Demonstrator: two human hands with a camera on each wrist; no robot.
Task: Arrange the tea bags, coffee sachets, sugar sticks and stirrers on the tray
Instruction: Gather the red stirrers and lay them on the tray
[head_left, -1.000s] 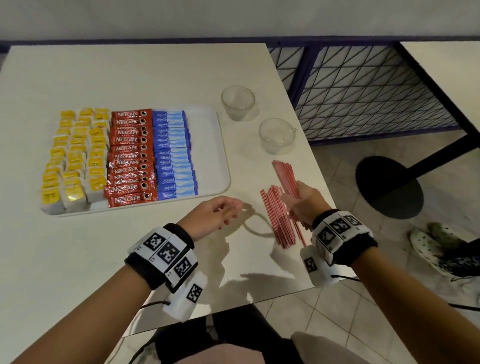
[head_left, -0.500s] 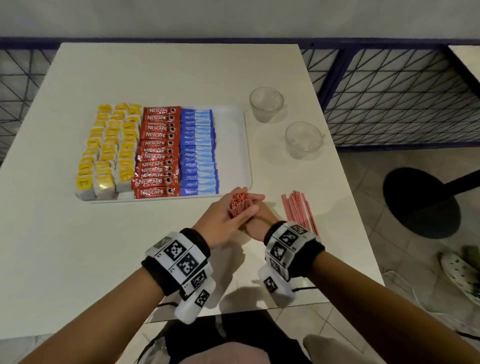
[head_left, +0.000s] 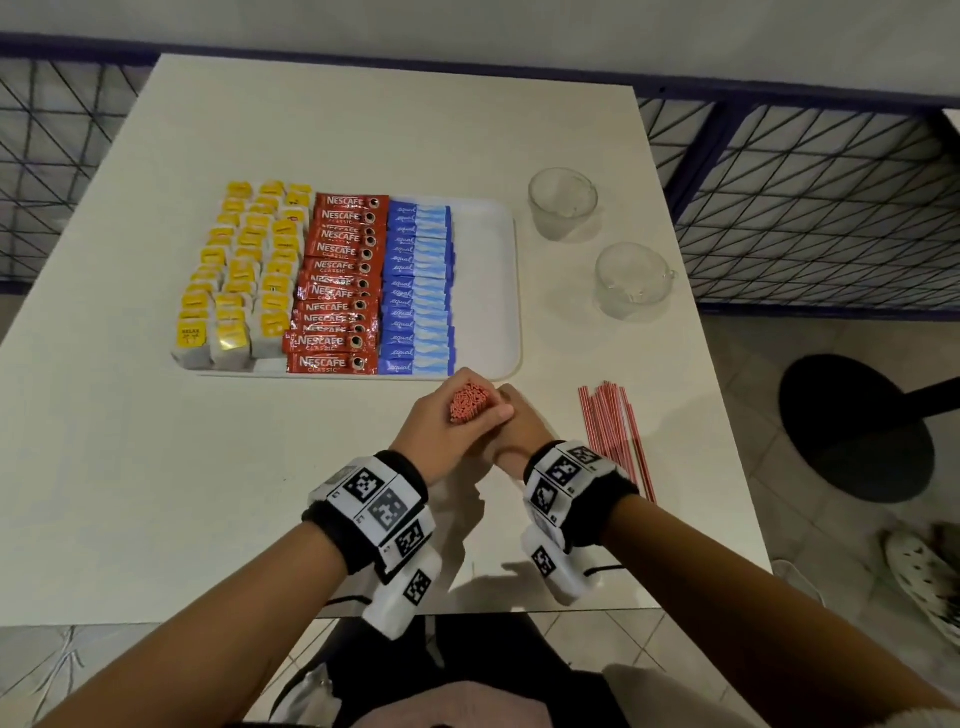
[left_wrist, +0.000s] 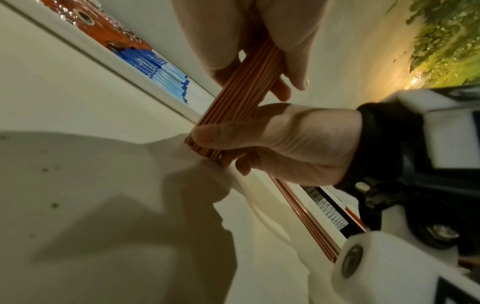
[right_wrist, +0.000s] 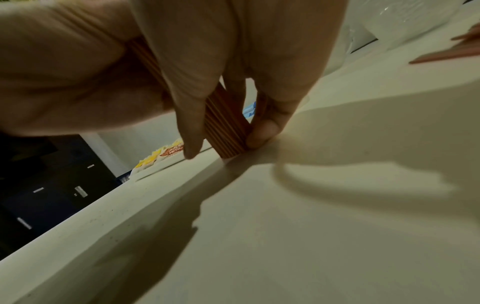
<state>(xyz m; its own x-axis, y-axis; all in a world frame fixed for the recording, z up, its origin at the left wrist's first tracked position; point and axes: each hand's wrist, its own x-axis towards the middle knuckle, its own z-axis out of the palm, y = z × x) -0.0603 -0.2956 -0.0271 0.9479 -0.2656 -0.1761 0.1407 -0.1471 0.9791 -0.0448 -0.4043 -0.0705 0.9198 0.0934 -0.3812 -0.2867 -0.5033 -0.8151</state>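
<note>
I see both hands wrapped round one bundle of stirrers (head_left: 470, 401), stood on end on the table (head_left: 156, 467) just in front of the tray (head_left: 488, 291). My left hand (head_left: 441, 431) grips the bundle up high, fingers curled round it; my right hand (head_left: 519, 434) clamps it lower down, thumb and fingers pinching close to the tabletop. From the head view only the bundle's top ends show, the rest buried between the hands. On the tray, tea bags (head_left: 244, 270) fill the left part, coffee sachets (head_left: 340, 283) run down the middle, sugar sticks (head_left: 418, 283) lie just right of them; its right strip is bare. Loose stirrers (head_left: 613, 431) lie right of the tray's near corner, their near ends hidden behind my right wristband. Two glass cups (head_left: 562, 201) stand right of the tray.
</note>
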